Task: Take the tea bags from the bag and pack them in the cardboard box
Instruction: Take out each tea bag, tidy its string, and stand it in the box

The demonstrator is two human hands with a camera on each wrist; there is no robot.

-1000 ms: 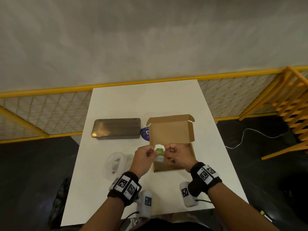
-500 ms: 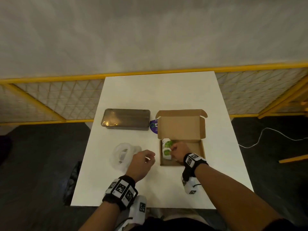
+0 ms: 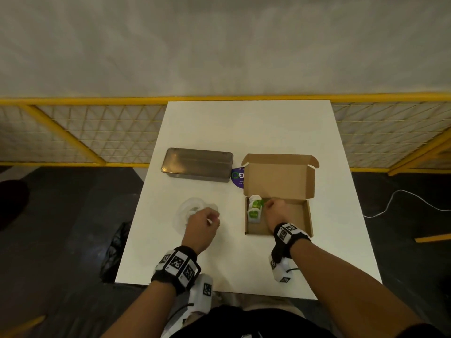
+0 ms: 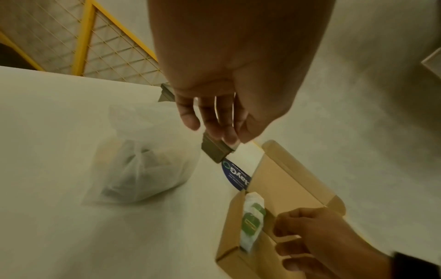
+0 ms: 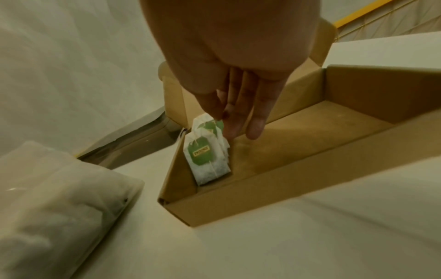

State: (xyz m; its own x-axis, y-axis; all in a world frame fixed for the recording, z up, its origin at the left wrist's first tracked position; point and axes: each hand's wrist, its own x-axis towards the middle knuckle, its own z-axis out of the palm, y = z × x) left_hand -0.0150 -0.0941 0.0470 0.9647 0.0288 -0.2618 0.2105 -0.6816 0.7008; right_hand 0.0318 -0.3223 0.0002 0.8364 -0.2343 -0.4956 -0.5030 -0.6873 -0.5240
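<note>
An open cardboard box [image 3: 308,215] lies on the white table, lid flap raised. Two white tea bags with green tags [image 3: 253,212] stand against its left wall, the nearer one [image 5: 205,156] plain in the right wrist view. My right hand [image 3: 274,208] is inside the box; its thumb and fingertips [image 5: 229,117] pinch the top of the rear tea bag [image 5: 205,122]. A clear plastic bag [image 3: 189,211] holding more tea bags [image 4: 143,169] lies left of the box. My left hand [image 3: 202,223] hovers at that bag, fingers [image 4: 214,120] loosely curled and holding nothing.
A grey metal tin [image 3: 197,164] lies behind the plastic bag, with a purple round label [image 3: 238,176] between it and the box. A yellow mesh railing [image 3: 97,132] runs behind the table. A white cable [image 3: 402,198] lies on the floor at right.
Both hands held a tea bag above the box's front. The right hand has set it against the box's left wall, and the left hand has moved left to the plastic bag.
</note>
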